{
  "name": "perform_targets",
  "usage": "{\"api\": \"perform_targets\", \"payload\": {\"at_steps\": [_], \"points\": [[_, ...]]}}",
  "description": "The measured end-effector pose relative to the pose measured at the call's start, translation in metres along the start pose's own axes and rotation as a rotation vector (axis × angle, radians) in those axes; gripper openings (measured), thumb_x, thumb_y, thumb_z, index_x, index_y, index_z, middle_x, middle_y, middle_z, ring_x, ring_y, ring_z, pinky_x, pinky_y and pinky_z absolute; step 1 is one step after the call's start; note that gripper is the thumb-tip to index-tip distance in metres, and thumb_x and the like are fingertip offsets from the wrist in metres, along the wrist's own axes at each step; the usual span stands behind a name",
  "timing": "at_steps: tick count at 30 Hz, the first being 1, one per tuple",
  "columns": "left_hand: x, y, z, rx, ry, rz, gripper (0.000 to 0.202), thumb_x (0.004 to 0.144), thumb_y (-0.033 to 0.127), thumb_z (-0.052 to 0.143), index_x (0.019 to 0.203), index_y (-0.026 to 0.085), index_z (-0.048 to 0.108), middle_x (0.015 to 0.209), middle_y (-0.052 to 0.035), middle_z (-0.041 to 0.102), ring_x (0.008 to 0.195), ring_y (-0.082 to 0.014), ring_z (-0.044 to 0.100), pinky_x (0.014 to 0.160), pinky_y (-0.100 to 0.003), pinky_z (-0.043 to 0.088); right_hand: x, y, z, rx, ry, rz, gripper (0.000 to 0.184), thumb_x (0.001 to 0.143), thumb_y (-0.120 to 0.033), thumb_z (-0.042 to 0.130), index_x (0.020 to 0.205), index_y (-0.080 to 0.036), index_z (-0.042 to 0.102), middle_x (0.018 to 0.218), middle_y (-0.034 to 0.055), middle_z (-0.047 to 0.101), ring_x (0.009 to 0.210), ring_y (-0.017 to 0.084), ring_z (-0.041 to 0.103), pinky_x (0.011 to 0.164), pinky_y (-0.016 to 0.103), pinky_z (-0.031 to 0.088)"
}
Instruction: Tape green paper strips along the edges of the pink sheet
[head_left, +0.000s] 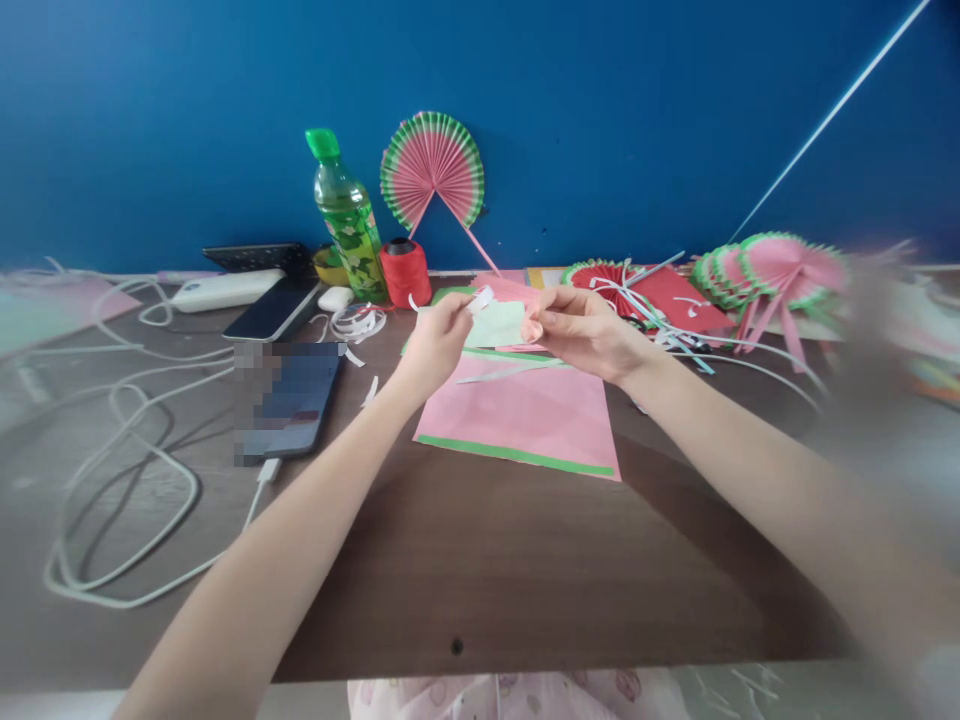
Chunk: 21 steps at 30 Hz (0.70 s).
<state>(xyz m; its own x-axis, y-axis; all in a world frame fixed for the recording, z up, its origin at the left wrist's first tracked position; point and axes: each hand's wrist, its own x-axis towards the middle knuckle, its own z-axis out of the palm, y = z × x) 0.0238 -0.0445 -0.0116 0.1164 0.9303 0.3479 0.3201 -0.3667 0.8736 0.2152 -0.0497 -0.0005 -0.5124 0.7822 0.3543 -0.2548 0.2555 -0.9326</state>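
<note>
My left hand (pixel 444 335) is closed in a pinch on a small white strip (pixel 481 300) that sticks out past its fingertips. A short way to the right, my right hand (pixel 585 330) has its fingers pressed together; whether something thin is between them I cannot make out. Both hands are above the desk, apart from each other. Between and behind them shows a pale green piece of paper (pixel 498 326). Below lies a pink paper sheet (pixel 517 415) with a green band along its near edge, and a narrow pale strip (pixel 510 371) rests across its far part.
A pink-and-green pleated paper fan (pixel 433 165) leans on the blue wall by a red thread spool (pixel 405 272) and green-capped bottle (pixel 349 225). More folded fans (pixel 780 270) are at right. Phones (pixel 292 400) and a looping white cable (pixel 191 480) occupy the left.
</note>
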Motion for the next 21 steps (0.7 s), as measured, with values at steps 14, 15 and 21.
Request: {"api": "perform_targets", "payload": {"at_steps": [14, 15, 21], "points": [[-0.002, -0.002, -0.019, 0.69, -0.136, -0.167, 0.024, 0.073, 0.021, 0.054, 0.051, 0.021, 0.043, 0.053, -0.0023, 0.045, 0.064, -0.022, 0.051, 0.066, -0.032, 0.034, 0.003, -0.004, -0.008, -0.069, 0.272, -0.068, 0.02, 0.075, -0.042, 0.066, 0.078, -0.024, 0.058, 0.064, -0.0051, 0.057, 0.06, 0.01, 0.059, 0.056, 0.026, 0.05], [-0.003, -0.002, -0.019, 0.752, -0.18, -0.168, 0.022, 0.07, 0.019, 0.057, 0.052, 0.021, 0.044, 0.056, -0.0034, 0.048, 0.067, -0.0245, 0.053, 0.069, -0.033, 0.036, 0.004, -0.003, -0.009, -0.087, 0.29, -0.076, 0.019, 0.076, -0.041, 0.065, 0.078, -0.024, 0.058, 0.065, -0.0049, 0.057, 0.061, 0.01, 0.06, 0.056, 0.026, 0.05], [-0.009, -0.007, -0.005, 0.772, -0.087, 0.053, 0.006, 0.072, 0.015, 0.057, 0.068, 0.018, 0.053, 0.085, -0.0116, 0.056, 0.092, -0.0304, 0.054, 0.084, -0.042, 0.039, 0.007, 0.002, -0.014, -0.147, 0.36, -0.103, 0.013, 0.082, -0.038, 0.059, 0.08, -0.024, 0.059, 0.069, -0.0033, 0.059, 0.067, 0.012, 0.062, 0.058, 0.027, 0.051]]}}
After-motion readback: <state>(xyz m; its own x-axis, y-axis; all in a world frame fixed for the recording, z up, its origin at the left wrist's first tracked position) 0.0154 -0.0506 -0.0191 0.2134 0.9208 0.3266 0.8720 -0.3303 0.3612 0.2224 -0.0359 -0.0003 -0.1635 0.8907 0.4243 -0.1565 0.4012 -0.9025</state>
